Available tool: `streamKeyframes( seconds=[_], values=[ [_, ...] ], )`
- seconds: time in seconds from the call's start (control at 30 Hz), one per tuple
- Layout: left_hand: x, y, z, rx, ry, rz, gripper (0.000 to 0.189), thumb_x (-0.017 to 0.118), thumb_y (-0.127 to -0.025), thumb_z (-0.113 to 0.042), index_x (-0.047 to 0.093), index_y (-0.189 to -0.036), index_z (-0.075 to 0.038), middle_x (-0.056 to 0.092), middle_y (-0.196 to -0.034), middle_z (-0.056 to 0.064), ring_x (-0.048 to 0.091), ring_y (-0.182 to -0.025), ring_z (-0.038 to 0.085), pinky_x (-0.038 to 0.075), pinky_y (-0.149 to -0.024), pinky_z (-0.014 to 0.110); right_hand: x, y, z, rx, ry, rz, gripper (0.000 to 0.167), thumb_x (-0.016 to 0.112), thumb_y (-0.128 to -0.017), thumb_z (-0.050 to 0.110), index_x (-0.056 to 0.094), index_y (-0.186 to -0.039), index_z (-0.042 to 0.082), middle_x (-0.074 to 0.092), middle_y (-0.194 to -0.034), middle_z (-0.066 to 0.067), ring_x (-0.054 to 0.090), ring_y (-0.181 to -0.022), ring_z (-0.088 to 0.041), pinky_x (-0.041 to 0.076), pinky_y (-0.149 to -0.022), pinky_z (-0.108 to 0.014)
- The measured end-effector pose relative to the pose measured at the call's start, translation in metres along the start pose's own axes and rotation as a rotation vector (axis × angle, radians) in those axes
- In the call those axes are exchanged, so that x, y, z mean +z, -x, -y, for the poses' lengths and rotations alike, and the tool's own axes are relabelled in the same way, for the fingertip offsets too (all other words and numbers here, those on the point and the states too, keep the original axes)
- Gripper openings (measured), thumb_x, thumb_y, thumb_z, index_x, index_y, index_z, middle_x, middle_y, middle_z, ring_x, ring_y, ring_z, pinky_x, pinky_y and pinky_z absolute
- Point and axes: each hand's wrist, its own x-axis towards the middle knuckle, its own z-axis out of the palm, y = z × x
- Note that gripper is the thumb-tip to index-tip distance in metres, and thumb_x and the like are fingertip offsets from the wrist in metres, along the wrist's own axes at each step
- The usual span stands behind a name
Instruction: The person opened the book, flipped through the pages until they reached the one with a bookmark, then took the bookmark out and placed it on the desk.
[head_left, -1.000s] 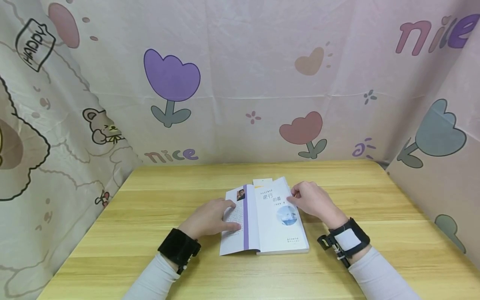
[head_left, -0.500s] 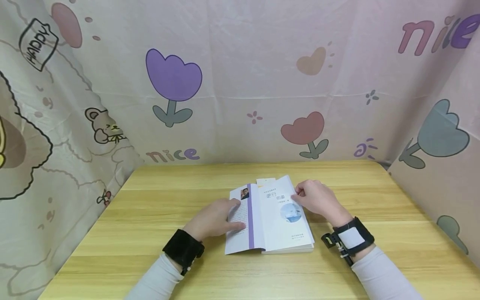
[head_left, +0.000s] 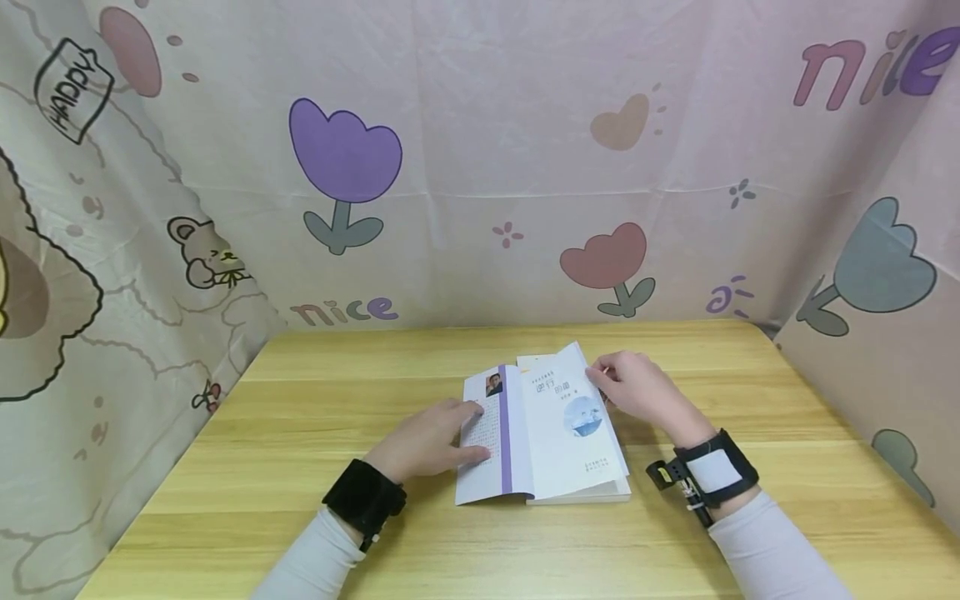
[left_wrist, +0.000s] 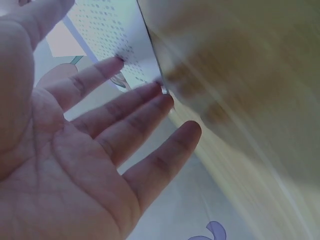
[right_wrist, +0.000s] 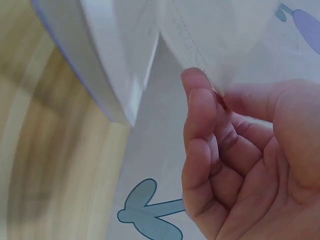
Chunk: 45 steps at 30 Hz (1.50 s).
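An opened book (head_left: pixel 558 450) lies on the wooden table, its front cover folded out to the left with a purple stripe and a small portrait photo on the flap. My left hand (head_left: pixel 427 437) rests on that cover flap (head_left: pixel 480 479), fingers nearly straight and spread in the left wrist view. At the right edge, my right hand (head_left: pixel 637 387) pinches the title page (right_wrist: pixel 200 35) between thumb and forefinger. This page is lifted off the pages below (right_wrist: pixel 120 65), with a gap showing in the right wrist view. A pale card-like piece (head_left: pixel 528 360) sticks out past the book's top edge.
The wooden table (head_left: pixel 337 375) extends around the book on all sides. A printed cloth (head_left: pixel 465 150) with flowers and words hangs behind and at both sides. Each wrist wears a black strap (head_left: pixel 365 500) with a small camera.
The right hand has moved slightly up and away, raising the title page further from the block. The book has shifted a little to the right in view. The left hand stays on the flap.
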Motion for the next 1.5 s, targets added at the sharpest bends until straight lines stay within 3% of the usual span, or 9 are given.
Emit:
streamKeyframes(
  seconds=[0.17, 0.4, 0.63, 0.87, 1.17, 1.5],
  values=[
    [-0.002, 0.0, 0.002, 0.008, 0.008, 0.013, 0.071, 0.078, -0.097, -0.048, 0.058, -0.153, -0.008, 0.063, -0.15, 0.019, 0.061, -0.139, 0.036, 0.053, -0.117, 0.057, -0.002, 0.001, 0.004, -0.067, -0.097, 0.022, 0.027, 0.051, -0.114, 0.016, 0.072, -0.116, -0.002, 0.07, -0.075, -0.009, 0.068, -0.065, -0.021, 0.047, -0.057, -0.023],
    [-0.004, 0.0, 0.003, 0.013, 0.033, 0.012, 0.07, 0.08, -0.096, -0.044, 0.058, -0.152, -0.007, 0.064, -0.15, 0.018, 0.062, -0.14, 0.037, 0.051, -0.119, 0.055, 0.0, 0.0, 0.012, -0.139, -0.141, 0.062, 0.024, 0.055, -0.11, 0.009, 0.069, -0.124, -0.003, 0.077, -0.081, -0.002, 0.071, -0.068, -0.011, 0.052, -0.058, -0.023],
    [-0.005, -0.001, 0.005, 0.028, 0.044, 0.012, 0.069, 0.08, -0.097, -0.044, 0.059, -0.15, -0.005, 0.065, -0.149, 0.018, 0.061, -0.14, 0.036, 0.051, -0.119, 0.055, 0.008, 0.001, 0.019, -0.177, -0.17, 0.117, 0.024, 0.06, -0.106, 0.007, 0.067, -0.128, -0.001, 0.077, -0.09, -0.004, 0.075, -0.077, -0.023, 0.052, -0.06, -0.024],
    [-0.005, -0.002, 0.007, 0.041, 0.067, 0.0, 0.067, 0.081, -0.096, -0.044, 0.061, -0.147, -0.006, 0.067, -0.146, 0.018, 0.063, -0.137, 0.035, 0.052, -0.118, 0.055, 0.019, 0.003, 0.026, -0.199, -0.162, 0.157, 0.023, 0.063, -0.106, 0.01, 0.068, -0.128, 0.005, 0.076, -0.097, -0.002, 0.074, -0.08, -0.017, 0.059, -0.072, -0.025],
    [-0.005, -0.004, 0.012, 0.053, 0.082, -0.004, 0.065, 0.082, -0.095, -0.043, 0.063, -0.145, -0.006, 0.068, -0.145, 0.015, 0.064, -0.136, 0.033, 0.052, -0.118, 0.053, 0.028, 0.004, 0.031, -0.241, -0.153, 0.163, 0.025, 0.07, -0.103, 0.014, 0.068, -0.127, 0.007, 0.076, -0.1, -0.001, 0.071, -0.08, -0.015, 0.057, -0.073, -0.024],
    [-0.009, -0.004, 0.021, 0.113, 0.098, 0.011, 0.065, 0.081, -0.096, -0.042, 0.062, -0.146, -0.006, 0.066, -0.146, 0.016, 0.062, -0.136, 0.033, 0.051, -0.119, 0.055, 0.036, 0.005, 0.037, -0.272, -0.132, 0.164, 0.021, 0.073, -0.102, 0.018, 0.07, -0.122, 0.012, 0.076, -0.105, -0.001, 0.072, -0.088, -0.011, 0.062, -0.082, -0.025]
  ],
)
